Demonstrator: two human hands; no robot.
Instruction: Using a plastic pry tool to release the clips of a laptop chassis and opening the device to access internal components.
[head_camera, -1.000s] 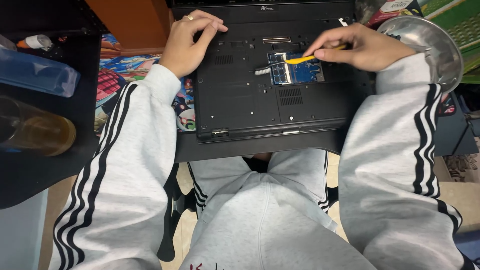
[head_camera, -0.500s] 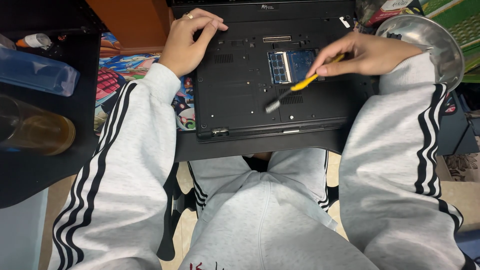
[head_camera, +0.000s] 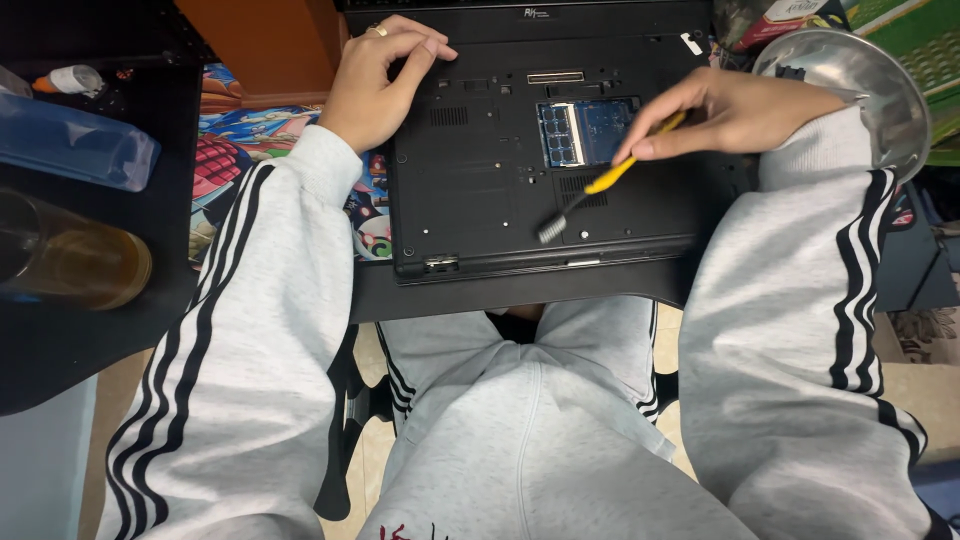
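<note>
Black laptop (head_camera: 500, 190) upside down, memory bay uncovered, left hand (head_camera: 375, 80) resting on it, right hand (head_camera: 730, 110) gripping yellow brush (head_camera: 600, 185)

A single head-worn camera looks steeply down from close above the seated person, facing forward over the lap. The laptop (head_camera: 540, 160) on the surface (head_camera: 120, 330) fills the upper middle, with both sleeves running up from the bottom edge.

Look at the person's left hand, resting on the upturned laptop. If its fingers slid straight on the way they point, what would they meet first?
Probably the narrow connector slot: the left hand points its fingers rightward along the black laptop underside, with only bare casing between.
</note>
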